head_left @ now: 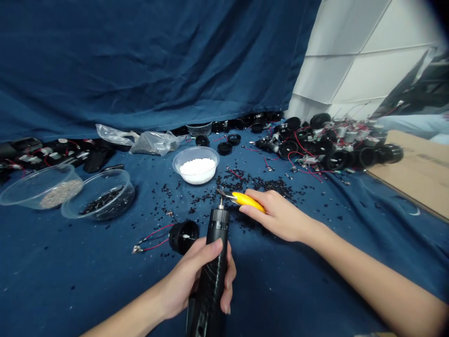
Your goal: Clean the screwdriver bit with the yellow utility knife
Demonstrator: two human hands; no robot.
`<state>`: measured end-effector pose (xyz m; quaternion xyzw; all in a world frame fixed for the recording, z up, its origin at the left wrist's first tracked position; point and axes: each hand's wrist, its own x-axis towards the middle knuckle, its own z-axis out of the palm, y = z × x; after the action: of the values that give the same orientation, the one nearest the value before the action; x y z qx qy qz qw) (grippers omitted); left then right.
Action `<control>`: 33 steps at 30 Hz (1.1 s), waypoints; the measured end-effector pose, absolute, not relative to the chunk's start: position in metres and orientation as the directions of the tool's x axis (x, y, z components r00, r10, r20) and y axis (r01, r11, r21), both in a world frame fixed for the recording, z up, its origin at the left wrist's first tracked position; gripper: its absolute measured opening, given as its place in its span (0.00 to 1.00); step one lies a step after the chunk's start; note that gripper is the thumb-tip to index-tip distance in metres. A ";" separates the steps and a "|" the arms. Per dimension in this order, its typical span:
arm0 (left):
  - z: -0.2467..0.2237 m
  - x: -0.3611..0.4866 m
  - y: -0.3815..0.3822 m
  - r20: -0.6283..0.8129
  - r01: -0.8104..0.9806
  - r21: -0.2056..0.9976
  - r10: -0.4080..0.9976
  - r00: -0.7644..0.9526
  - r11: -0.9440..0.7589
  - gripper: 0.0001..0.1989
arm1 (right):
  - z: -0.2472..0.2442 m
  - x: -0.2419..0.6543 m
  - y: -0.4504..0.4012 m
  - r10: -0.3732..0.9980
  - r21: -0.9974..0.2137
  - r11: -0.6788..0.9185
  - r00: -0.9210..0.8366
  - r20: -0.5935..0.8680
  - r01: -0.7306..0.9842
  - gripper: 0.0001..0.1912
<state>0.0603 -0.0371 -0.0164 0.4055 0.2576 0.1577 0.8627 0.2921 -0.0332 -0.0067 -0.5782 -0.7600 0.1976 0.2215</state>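
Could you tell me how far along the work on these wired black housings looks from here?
Already done, it seems: a heap of wired black housings with red leads lies at the back. In hand: the left hand grips a black electric screwdriver, and the right hand holds yellow-handled cutters. Left: one wired housing lies near the screwdriver, and a clear bowl still holds small black parts.
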 end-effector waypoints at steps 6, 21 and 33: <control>-0.020 0.059 -0.036 -0.322 -0.069 0.759 0.465 0.825 0.648 0.20 | -0.006 0.291 -0.034 0.955 -0.589 0.285 -0.277 0.107 0.756 0.19; -0.023 0.059 -0.035 -0.311 -0.069 0.768 0.465 0.829 0.636 0.19 | -0.001 0.292 -0.035 0.966 -0.537 0.242 -0.254 0.054 0.808 0.19; -0.021 0.058 -0.035 -0.306 -0.079 0.782 0.490 0.816 0.619 0.18 | 0.000 0.294 -0.037 0.968 -0.500 0.235 -0.247 0.043 0.834 0.19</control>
<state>0.0581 -0.0349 -0.0211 0.4042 0.2544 0.1648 0.8630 0.2941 -0.0366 0.0002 -0.5880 -0.7660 0.1919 0.1751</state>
